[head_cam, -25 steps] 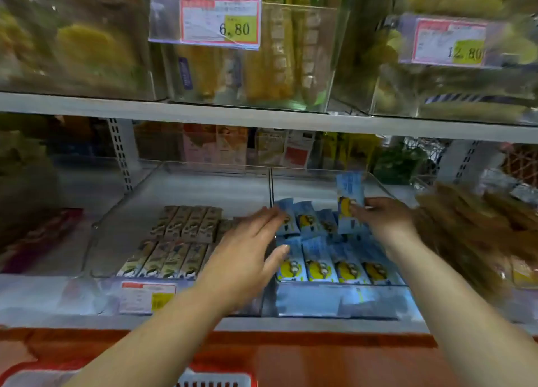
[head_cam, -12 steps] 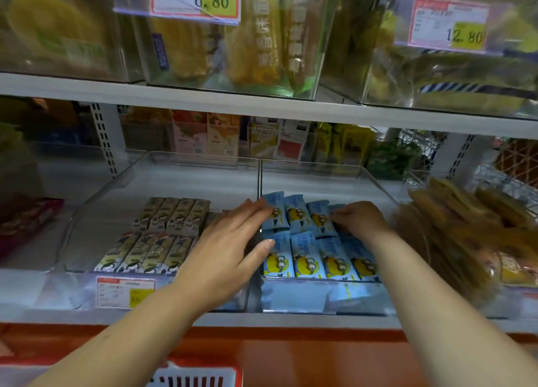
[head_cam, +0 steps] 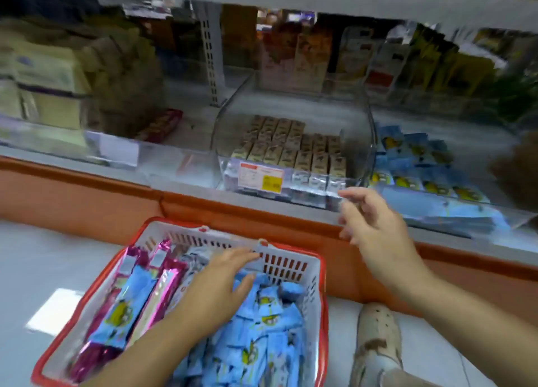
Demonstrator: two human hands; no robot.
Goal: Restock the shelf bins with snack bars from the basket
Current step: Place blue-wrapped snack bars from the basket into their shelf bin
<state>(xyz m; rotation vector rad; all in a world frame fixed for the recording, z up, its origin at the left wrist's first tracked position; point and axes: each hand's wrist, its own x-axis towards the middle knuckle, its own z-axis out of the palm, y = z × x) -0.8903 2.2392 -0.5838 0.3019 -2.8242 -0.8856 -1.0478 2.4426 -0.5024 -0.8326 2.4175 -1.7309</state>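
Observation:
A red-rimmed white basket (head_cam: 291, 263) stands on the floor below the shelf, filled with blue snack bars (head_cam: 262, 322) and pink bars (head_cam: 166, 282). My left hand (head_cam: 221, 282) lies flat on the bars inside the basket, fingers straight. My right hand (head_cam: 372, 226) hovers empty in front of the shelf edge, fingers loosely spread. On the shelf, a clear bin (head_cam: 369, 142) holds brown bars (head_cam: 288, 145). The clear bin to its right (head_cam: 500, 215) holds blue bars (head_cam: 413, 165).
An orange shelf base (head_cam: 116, 194) runs along the bottom. Boxed goods (head_cam: 49, 75) fill the bins at left and packets (head_cam: 294, 55) stand at the back. My shoe (head_cam: 378, 337) is on the grey floor right of the basket.
The view has dropped from the shelf to the basket. My left hand moved from the bins down into the basket. My right hand left the blue bars and pulled back, empty.

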